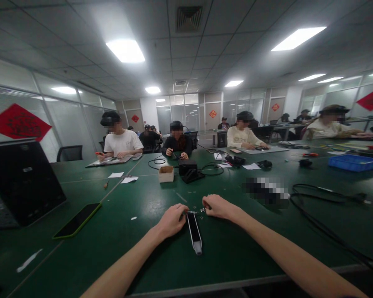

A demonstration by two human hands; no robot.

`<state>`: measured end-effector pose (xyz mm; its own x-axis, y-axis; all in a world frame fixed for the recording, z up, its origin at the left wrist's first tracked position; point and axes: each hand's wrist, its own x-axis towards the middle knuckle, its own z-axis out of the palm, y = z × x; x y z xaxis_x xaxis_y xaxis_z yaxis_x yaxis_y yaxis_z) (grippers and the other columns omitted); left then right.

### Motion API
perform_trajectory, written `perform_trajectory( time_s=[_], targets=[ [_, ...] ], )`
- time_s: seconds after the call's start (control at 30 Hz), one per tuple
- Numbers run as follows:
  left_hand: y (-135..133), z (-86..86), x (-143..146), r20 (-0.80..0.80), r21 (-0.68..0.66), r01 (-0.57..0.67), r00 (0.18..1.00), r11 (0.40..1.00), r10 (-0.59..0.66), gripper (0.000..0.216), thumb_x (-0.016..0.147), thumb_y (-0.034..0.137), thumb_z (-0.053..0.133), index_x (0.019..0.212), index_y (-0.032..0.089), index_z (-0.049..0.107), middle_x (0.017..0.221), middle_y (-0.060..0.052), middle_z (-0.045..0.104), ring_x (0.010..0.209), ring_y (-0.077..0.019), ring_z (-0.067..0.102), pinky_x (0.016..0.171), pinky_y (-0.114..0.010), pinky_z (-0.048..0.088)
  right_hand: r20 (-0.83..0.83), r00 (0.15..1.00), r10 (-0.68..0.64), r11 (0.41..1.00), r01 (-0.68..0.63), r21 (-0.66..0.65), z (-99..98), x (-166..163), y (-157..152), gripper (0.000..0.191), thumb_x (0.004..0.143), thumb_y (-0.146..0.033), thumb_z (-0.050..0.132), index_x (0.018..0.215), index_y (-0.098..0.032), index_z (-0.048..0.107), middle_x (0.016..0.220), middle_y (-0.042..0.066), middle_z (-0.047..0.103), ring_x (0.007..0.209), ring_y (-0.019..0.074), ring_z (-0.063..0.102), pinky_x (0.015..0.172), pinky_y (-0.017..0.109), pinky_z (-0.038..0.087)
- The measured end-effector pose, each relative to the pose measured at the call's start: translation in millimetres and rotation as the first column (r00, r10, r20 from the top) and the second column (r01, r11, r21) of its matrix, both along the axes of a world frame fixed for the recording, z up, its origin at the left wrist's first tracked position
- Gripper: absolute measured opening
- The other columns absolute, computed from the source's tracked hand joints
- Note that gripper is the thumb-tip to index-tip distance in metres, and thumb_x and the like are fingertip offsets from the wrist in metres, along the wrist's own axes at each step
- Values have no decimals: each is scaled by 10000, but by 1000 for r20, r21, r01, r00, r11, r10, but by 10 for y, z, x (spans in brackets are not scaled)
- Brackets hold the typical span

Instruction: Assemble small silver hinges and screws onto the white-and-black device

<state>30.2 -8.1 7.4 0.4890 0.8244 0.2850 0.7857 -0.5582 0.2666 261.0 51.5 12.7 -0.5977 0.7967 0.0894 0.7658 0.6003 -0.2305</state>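
Observation:
A long, narrow object [194,234] with a pale grey rim and a black middle lies on the green table, pointing toward me. My left hand [171,221] is at its far end, fingers curled in and thumb and fingertips closed against that end. Just to the right, my right hand [218,206] is bent into a pinch beside small shiny metal pieces [202,210]. One of these seems to be at its fingertips, too small to name. A small ring-like bit [202,218] lies between the hands.
On the left are a phone with a green edge [77,220] and a black computer case [26,182]. Ahead stand a small cardboard box [166,174] and a black device [188,169]. Cables [317,223] and a blue tray [354,162] are at right. Co-workers sit across the table.

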Motion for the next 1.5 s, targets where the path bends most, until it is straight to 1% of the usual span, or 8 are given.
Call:
perform_trajectory(
  time_s=[0.37,0.57,0.8,0.97,1.1,1.2,1.37,1.5],
  targets=[
    [35,-54,-16,-10,35,-10,1000,999,10,242,837,135,471,1043,196,581,1023,-48,637,926,-193,593,835,-311,442,58,996,70,964,-82,251,-100,-31,39,137,789,-90,509,894,-144,579,867,86,617,818,188,556,692,255,408],
    [22,-30,-2,-21,43,-15,1000,999,16,240,846,143,468,1052,192,581,1016,-48,640,923,-190,594,829,-313,439,82,990,111,951,-130,282,-39,-19,-13,117,807,-107,509,882,-147,589,853,78,627,799,180,564,671,249,395],
    [21,-19,13,-49,55,-19,999,998,22,234,833,131,482,1038,188,580,1019,-51,648,930,-189,604,838,-302,445,114,981,155,957,-178,229,3,21,-48,86,812,-177,549,877,-168,604,824,52,626,762,163,565,642,240,378],
    [25,-34,8,-50,82,-15,999,997,19,235,833,136,484,1043,194,574,1033,-51,645,938,-192,604,832,-306,444,90,986,142,941,-162,298,3,6,-45,92,809,-144,531,880,-166,585,828,54,613,769,165,547,656,250,382],
    [60,-82,-1,-24,114,-25,999,993,28,223,840,150,488,1039,197,575,1026,-48,643,948,-194,601,830,-312,442,3,995,101,932,-95,350,38,-16,-71,112,783,-77,510,859,-149,551,830,64,586,770,168,511,669,257,393],
    [84,-100,-3,9,146,-50,999,988,49,188,866,200,496,1036,195,575,1024,-49,639,951,-196,598,831,-320,440,-122,982,146,930,-95,354,27,-38,-85,97,778,-62,496,811,-151,516,807,52,558,761,165,488,685,267,403],
    [78,-61,27,62,174,-58,997,983,48,163,883,236,529,1037,198,566,1009,-35,629,923,-185,595,811,-311,445,-410,884,227,958,-128,255,-76,-164,-137,93,782,-77,494,808,-166,486,791,21,532,709,136,487,661,253,415],
    [54,-32,79,70,172,-32,997,985,20,107,867,227,572,972,205,578,951,-19,628,872,-170,594,776,-285,449,-542,812,218,975,-161,151,-121,-316,-237,44,816,-131,497,809,-173,485,767,4,539,671,119,498,629,238,418]
  ],
)
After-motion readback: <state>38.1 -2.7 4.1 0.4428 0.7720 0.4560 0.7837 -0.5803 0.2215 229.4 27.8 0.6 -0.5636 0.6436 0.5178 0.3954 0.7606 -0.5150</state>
